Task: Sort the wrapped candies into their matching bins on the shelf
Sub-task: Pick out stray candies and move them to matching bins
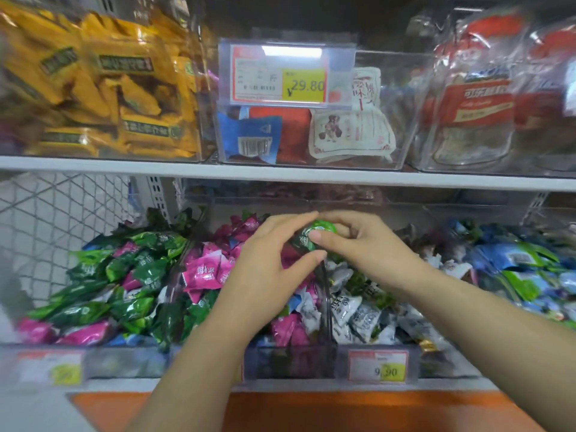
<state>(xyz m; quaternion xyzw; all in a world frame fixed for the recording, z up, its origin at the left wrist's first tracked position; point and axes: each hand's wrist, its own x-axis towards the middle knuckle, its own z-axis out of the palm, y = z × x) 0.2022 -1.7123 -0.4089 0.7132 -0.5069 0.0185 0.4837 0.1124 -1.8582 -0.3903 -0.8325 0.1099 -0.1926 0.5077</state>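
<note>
item: green candy (324,227), pinched between your left hand (274,269) and right hand (367,244). green bin (124,363) and pink bin (280,360) hold strays, as far as the blur shows; most sorting left.

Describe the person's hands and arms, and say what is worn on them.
The left hand and right hand are bare: no gloves, rings or bracelets show. The left forearm and right forearm are uncovered to the frame's edge, with no sleeve or watch in view.

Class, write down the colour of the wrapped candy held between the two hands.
The candy is green with white print; the head view shows it.
</note>
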